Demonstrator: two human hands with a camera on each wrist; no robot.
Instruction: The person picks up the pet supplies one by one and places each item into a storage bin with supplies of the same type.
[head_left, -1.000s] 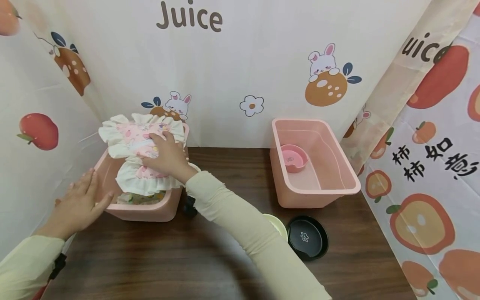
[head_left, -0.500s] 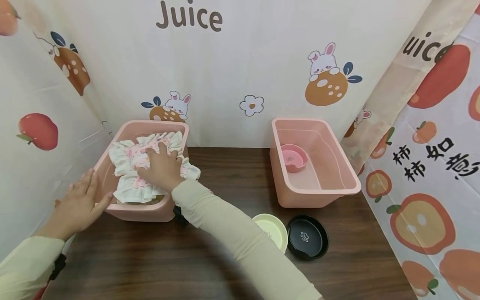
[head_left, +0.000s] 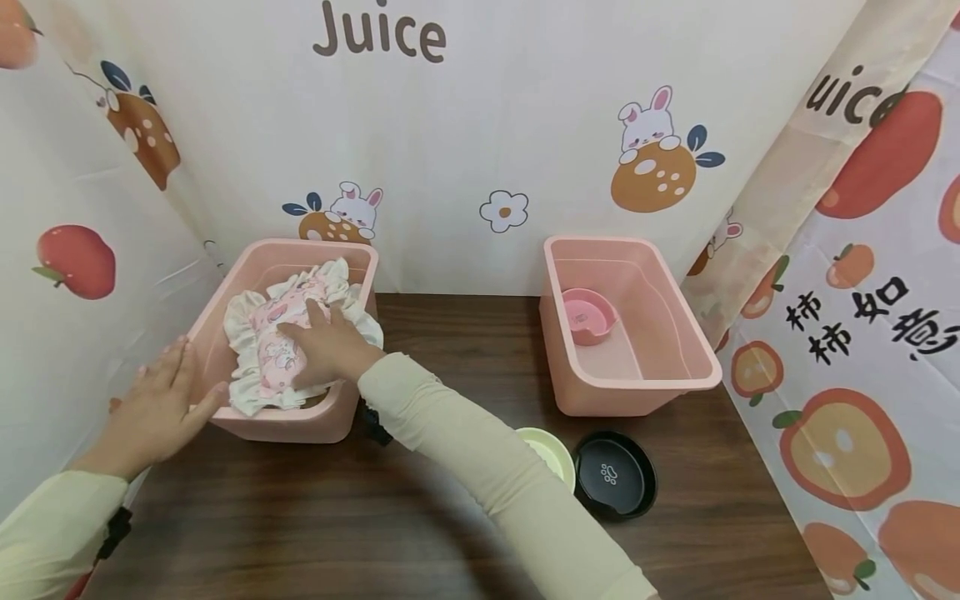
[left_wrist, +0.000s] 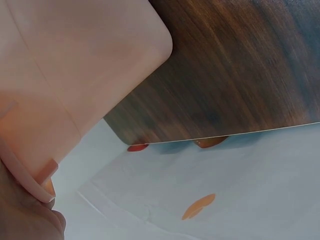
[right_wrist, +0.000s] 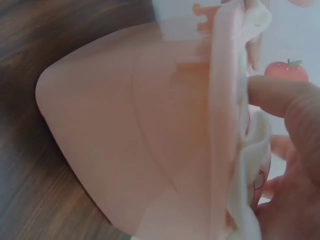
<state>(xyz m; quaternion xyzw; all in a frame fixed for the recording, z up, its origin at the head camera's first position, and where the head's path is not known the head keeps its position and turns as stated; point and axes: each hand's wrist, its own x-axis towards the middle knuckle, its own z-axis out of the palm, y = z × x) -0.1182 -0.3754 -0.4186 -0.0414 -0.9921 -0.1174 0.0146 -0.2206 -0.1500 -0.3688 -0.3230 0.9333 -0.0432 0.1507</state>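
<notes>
L hand (head_left: pixel 161 404), fingers extended, lay against rim of bin (head_left: pixel 281 429), ctr-left of frame, no grip. R hand (head_left: pixel 333 343), fingers spread, rested on frilled cushion (head_left: pixel 273 354) in same bin. 2nd bin (head_left: pixel 637 400), ctr-right, held pink dish (head_left: pixel 588 315).

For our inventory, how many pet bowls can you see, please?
3: pink bowl in the right bin; yellow bowl on the table, partly behind a sleeve; black bowl beside it. The ruffled cushion may hide more.

Cute pink printed cloth (head_left: pixel 277 346) with white ruffles, kinda scrunched and sitting askew in the bin's (head_left: pixel 288 430) mouth, frill over the right rim. Bin's plain pink, upright.
</notes>
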